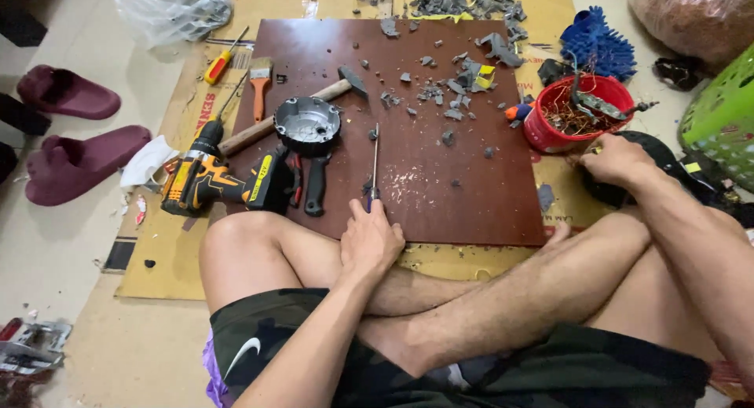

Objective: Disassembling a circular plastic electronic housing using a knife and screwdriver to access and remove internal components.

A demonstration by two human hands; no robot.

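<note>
I sit cross-legged behind a dark brown board (pixel 471 196). My left hand (pixel 371 239) rests on the board's near edge, closed around the handle of a thin screwdriver (pixel 375 161) whose shaft points away from me. My right hand (pixel 616 158) reaches to the right of the board, fingers curled on a black object (pixel 667 161) beside a red bucket (pixel 542 133); what it grips is not clear. A round grey metal housing (pixel 307 124) lies on the board left of the screwdriver.
A yellow-black cordless drill (pixel 212 180), hammer (pixel 314 98), paintbrush (pixel 260 78) and pliers (pixel 316 186) lie at the left. Grey broken shards (pixel 452 86) litter the board's far side. Maroon slippers (pixel 75 161) sit far left, a green basket (pixel 722 102) at right.
</note>
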